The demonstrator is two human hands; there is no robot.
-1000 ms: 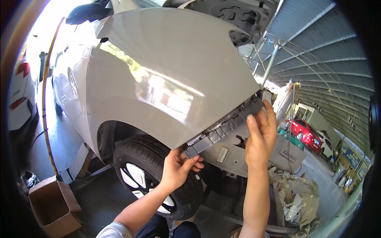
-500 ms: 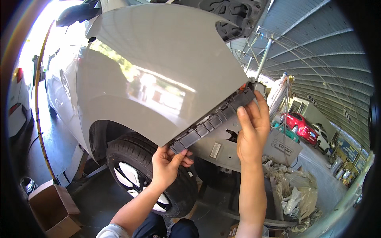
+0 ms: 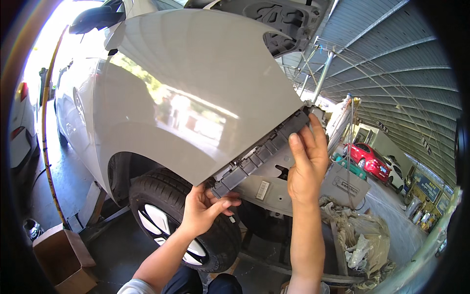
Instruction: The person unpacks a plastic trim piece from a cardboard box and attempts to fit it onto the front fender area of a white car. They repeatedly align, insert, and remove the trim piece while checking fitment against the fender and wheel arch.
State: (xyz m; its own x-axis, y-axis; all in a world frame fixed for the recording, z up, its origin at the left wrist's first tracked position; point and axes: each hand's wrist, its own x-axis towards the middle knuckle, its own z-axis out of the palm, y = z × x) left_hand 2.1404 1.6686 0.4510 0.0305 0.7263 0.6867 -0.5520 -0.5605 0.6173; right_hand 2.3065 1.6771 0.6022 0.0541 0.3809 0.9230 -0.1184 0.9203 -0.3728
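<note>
Along the front edge of the fender (image 3: 191, 73) lies the dark strip (image 3: 254, 159), slanting from low beside the wheel (image 3: 169, 193) up to the fender's front tip. Your left hand (image 3: 200, 210) grips its lower end just below the fender's bottom corner, thumb underneath, some fingers hidden behind. Your right hand (image 3: 308, 166) grips the upper end near the fender's tip, fingertips around the end and thumb at the lower edge; how firmly, you cannot tell from this view. Holding both ends probably keeps so long and slim a piece from sagging or twisting, and the slant lets it follow the fender's edge. Whether any clip is seated against the fender is too small to tell. Above and behind the fender, the hood (image 3: 274, 24) stands raised, which likely leaves the front end easier to reach. Below the fender, to its left, sits an open box (image 3: 77, 280).
</note>
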